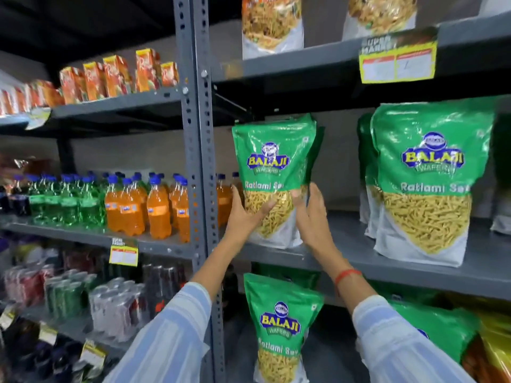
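A green Balaji Ratlami Sev packet stands upright at the left end of a grey shelf, just right of the upright post. My left hand grips its lower left side, with the fingers across the clear window of yellow sev. My right hand holds the lower right edge, thumb on the front and fingers behind. A red thread circles my right wrist. Both sleeves are pale blue striped.
More of the same packets stand to the right and on the shelf below. The perforated grey post divides the racks. Left of it are orange bottles, green bottles, juice cartons and cans. A yellow price tag hangs above.
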The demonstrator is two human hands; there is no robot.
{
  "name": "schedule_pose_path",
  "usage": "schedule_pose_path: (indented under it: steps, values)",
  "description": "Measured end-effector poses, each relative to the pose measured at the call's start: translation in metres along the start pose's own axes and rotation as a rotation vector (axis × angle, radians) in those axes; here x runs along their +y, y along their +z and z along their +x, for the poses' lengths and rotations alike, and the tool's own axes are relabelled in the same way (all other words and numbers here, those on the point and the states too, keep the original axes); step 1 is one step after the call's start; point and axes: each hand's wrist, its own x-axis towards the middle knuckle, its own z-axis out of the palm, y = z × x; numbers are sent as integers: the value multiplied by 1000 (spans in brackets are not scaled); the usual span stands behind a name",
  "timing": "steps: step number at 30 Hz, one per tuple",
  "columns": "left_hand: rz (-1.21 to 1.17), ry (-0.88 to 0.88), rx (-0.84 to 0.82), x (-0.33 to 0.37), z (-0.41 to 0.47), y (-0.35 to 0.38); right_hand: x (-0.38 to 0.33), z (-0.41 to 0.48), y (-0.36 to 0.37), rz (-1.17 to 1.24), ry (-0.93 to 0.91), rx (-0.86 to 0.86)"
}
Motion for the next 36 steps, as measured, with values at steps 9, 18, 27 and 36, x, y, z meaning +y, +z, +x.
schedule_pose_path:
  steps: [9, 18, 27, 36]
  values:
    - [-356, -154, -195, -51, 46, -2, 42, 24, 17, -28, 169, -199]
    - [-471, -162, -401, -50, 54, -1, 62, 39, 24, 106, 195, -249]
    - [-216, 12, -447, -58, 47, -3, 49, 34, 13, 240, 216, -341]
    - [-144, 30, -469, -59, 46, -3, 44, 27, 9, 286, 281, -247]
